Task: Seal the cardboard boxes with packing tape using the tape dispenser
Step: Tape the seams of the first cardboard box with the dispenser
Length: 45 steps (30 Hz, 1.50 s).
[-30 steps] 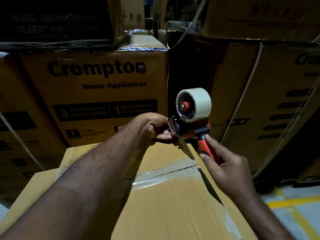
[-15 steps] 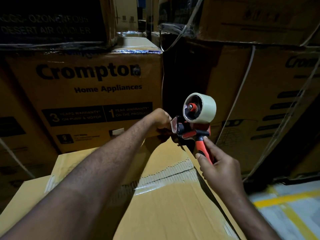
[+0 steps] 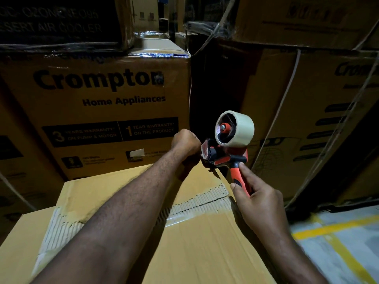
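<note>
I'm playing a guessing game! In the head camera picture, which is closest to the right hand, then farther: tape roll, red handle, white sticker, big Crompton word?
1. Red handle: inside the right hand's grip.
2. Tape roll: just above, on the dispenser.
3. White sticker: left, low on the box behind.
4. Crompton word: highest, upper left.

left hand (image 3: 185,142) fingertips hidden behind its knuckles, printed box (image 3: 98,111) small print blurred
</note>
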Each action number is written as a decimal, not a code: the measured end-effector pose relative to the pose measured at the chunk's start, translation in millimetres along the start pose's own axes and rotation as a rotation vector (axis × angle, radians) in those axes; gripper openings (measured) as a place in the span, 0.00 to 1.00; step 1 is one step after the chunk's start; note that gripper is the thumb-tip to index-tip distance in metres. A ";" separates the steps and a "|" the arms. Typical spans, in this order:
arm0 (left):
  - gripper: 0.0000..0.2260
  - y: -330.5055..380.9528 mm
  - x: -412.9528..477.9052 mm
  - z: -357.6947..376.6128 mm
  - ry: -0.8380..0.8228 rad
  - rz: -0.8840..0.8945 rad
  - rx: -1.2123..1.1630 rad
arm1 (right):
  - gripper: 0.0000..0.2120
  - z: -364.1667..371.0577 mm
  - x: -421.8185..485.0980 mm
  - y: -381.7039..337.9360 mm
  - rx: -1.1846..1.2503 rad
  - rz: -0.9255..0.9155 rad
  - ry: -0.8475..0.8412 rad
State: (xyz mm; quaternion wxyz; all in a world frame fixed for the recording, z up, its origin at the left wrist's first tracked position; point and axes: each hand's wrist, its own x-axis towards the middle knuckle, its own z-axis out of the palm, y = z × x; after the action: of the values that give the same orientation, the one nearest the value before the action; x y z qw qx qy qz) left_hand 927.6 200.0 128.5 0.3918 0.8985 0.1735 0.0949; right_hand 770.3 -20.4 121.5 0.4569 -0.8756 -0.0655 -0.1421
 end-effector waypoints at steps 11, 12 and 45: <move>0.05 -0.6 1.8 -6.7 -0.251 -0.120 -0.065 | 0.27 0.2 -7.3 -11.4 -0.131 -0.119 0.005; 0.05 0.2 0.0 -7.8 -0.296 -0.107 -0.053 | 0.26 -0.4 -7.7 -11.9 -0.134 -0.113 0.005; 0.19 -20.6 -24.0 -0.5 -0.232 0.165 0.254 | 0.27 -65.3 -33.0 -19.1 -0.236 0.109 -0.230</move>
State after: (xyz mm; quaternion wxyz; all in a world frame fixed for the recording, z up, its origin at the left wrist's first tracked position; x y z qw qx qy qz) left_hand 900.4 204.0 112.9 0.2833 0.9569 0.0636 -0.0001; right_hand 721.9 -62.4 161.6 0.3475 -0.9359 -0.0528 -0.0227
